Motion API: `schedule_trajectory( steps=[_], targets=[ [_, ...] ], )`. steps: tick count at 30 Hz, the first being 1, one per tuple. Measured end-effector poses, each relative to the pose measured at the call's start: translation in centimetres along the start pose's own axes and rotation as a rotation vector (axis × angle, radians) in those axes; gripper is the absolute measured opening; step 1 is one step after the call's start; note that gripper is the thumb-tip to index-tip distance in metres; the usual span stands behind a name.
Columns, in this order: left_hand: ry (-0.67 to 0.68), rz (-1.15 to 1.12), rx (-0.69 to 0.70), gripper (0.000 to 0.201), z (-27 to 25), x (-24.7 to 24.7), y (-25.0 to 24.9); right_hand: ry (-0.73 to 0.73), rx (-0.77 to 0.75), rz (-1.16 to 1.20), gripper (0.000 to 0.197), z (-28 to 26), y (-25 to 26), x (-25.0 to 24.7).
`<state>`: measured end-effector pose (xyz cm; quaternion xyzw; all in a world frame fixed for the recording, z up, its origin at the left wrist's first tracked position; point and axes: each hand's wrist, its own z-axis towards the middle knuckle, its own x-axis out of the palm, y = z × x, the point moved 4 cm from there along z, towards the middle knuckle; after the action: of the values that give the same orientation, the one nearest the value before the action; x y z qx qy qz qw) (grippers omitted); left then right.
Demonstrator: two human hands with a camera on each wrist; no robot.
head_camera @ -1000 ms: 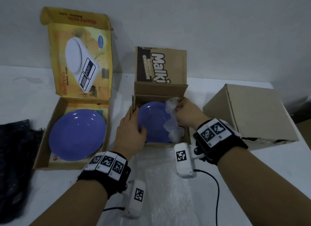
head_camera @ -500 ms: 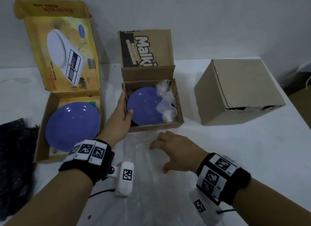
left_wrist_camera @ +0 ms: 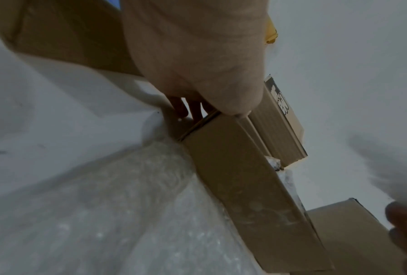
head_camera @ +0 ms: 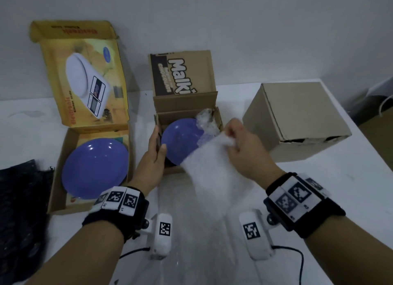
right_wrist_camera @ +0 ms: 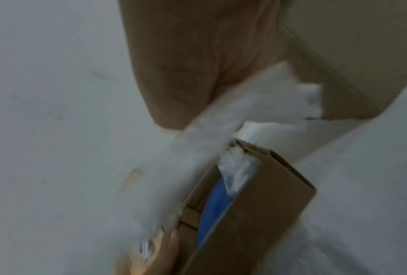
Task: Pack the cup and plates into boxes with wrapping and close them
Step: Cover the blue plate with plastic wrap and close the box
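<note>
A small purple plate [head_camera: 180, 136] lies in the open brown "Malki" box [head_camera: 172, 170], with crumpled bubble wrap [head_camera: 205, 121] along its right side. My left hand [head_camera: 158, 141] grips the box's left wall, thumb inside near the plate's rim; the left wrist view shows the thumb [left_wrist_camera: 221, 89] on the box corner [left_wrist_camera: 245, 186]. My right hand [head_camera: 230, 134] pinches the edge of a bubble wrap sheet [head_camera: 212, 174] and holds it over the box's front right part. The right wrist view, blurred, shows that sheet [right_wrist_camera: 245, 108] above the box [right_wrist_camera: 256, 204] and plate [right_wrist_camera: 214, 201].
A yellow kitchen-scale box [head_camera: 57, 178] stands open at the left with a larger purple plate [head_camera: 95, 168] in it. A closed cardboard box [head_camera: 297, 119] sits at the right. Black plastic [head_camera: 19, 210] lies at the far left. More bubble wrap [left_wrist_camera: 103, 214] covers the table before me.
My right hand left the box, dropped onto the flat sheet on the table, then lifted its edge up over the box. My left hand stayed on the box's left wall.
</note>
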<state>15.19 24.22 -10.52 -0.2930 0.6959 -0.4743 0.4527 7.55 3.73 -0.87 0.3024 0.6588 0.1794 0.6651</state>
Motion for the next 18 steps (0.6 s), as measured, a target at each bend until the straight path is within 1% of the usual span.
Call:
schedule_trajectory(
  steps=[2,3,4,6,7,9,10,11,12,14,15,18],
  targets=[
    [-0.018,0.003,-0.002,0.054,0.0,0.0,0.3,-0.235,0.083,0.158,0.018,0.9,0.2,-1.5],
    [-0.025,0.004,0.005,0.053,0.0,-0.1,0.4,-0.307,0.112,0.233,0.019,1.3,0.3,-1.9],
    [-0.025,-0.002,0.009,0.052,0.0,-0.1,0.4,-0.349,0.131,0.299,0.025,1.8,0.6,-1.9],
    [-0.034,-0.055,0.016,0.051,0.2,-0.1,0.6,-0.4,0.121,0.378,0.046,2.6,1.2,-1.3],
    [-0.041,-0.099,0.011,0.049,0.3,-0.2,0.8,-0.432,0.093,0.346,0.055,2.8,1.7,-0.8],
    [-0.069,-0.221,-0.041,0.043,1.0,-0.7,1.4,-0.479,0.029,0.127,0.065,3.1,2.5,0.7],
    [-0.094,-0.27,-0.07,0.038,1.5,-0.9,1.6,-0.458,-0.006,-0.013,0.069,3.3,2.8,1.9],
    [-0.125,-0.29,-0.089,0.034,1.9,-1.2,1.6,-0.363,-0.026,-0.143,0.071,3.6,3.1,3.3],
    [-0.154,-0.277,-0.088,0.031,2.4,-1.4,1.4,-0.204,-0.03,-0.234,0.071,4.0,3.3,5.0],
    [-0.184,-0.242,-0.066,0.029,2.9,-1.6,0.8,0.172,-0.014,-0.271,0.062,4.2,3.2,8.4],
    [-0.19,-0.251,-0.056,0.027,2.9,-1.6,0.6,0.27,-0.018,-0.275,0.054,4.0,3.3,9.5],
    [-0.212,-0.299,-0.048,0.02,2.8,-1.2,1.0,0.316,-0.08,-0.344,0.03,4.1,4.2,10.3]
  ],
)
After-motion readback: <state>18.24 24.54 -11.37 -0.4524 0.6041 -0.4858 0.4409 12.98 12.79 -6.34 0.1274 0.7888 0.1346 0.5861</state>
